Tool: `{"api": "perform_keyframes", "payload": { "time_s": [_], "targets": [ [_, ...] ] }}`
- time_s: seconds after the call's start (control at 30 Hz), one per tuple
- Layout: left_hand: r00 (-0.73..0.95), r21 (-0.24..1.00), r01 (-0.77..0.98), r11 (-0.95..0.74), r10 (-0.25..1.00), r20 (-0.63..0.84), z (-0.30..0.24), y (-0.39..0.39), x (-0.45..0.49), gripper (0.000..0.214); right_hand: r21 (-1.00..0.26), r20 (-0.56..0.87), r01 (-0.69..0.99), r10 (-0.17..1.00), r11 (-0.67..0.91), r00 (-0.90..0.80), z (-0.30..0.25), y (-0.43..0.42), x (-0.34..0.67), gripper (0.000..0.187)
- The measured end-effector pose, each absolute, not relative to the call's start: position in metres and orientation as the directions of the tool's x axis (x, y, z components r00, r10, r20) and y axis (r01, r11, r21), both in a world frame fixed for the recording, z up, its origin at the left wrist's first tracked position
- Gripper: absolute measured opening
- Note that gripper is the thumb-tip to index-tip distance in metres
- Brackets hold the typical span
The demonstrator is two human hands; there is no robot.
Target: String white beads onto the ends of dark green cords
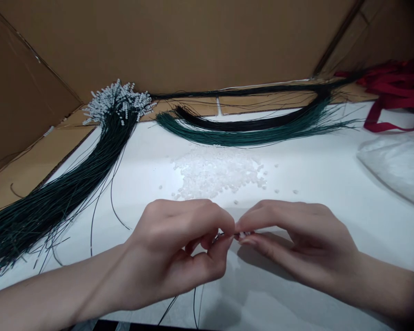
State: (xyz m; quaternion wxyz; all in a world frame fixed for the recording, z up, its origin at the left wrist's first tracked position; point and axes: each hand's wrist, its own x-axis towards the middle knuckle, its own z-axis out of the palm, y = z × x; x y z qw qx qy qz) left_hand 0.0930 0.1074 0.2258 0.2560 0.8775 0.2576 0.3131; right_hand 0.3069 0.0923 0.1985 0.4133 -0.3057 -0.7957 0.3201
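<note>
Between thumb and forefinger, my left hand [182, 243] pinches a thin dark wire [194, 307], whose ends trail below the hand toward the near edge. My right hand [303, 239] meets it fingertip to fingertip and is closed on small white beads [243, 235] at the wire's end. The fingertips partly hide these beads, so how they sit on the wire is hard to make out. Just beyond both hands, a loose patch of clear whitish beads [217, 170] is spread over the white tabletop [145, 170].
At left lies a thick bundle of dark green wires [79, 170] tipped with white bead clusters [120, 103]. Green and black wires [248, 133] curve across the back. Red ribbon [389, 101] and a clear plastic bag [400, 165] are at right. Cardboard walls [193, 41] enclose the back.
</note>
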Motion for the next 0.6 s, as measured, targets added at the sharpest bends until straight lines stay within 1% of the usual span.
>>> {"api": "perform_keyframes", "payload": {
  "time_s": [0.2, 0.6],
  "targets": [
    [0.691, 0.574, 0.311, -0.757, 0.595, 0.410, 0.2262, 0.1076, 0.0929, 0.017, -0.792, 0.455, 0.190, 0.769, 0.580, -0.449, 0.1966, 0.0917, 0.3060, 0.011],
    [0.702, 0.543, 0.320, -0.777, 0.579, 0.415, 0.2271, 0.1063, 0.0917, 0.015, -0.823, 0.434, 0.159, 0.784, 0.545, -0.443, 0.1964, 0.0913, 0.3054, 0.009]
  ]
}}
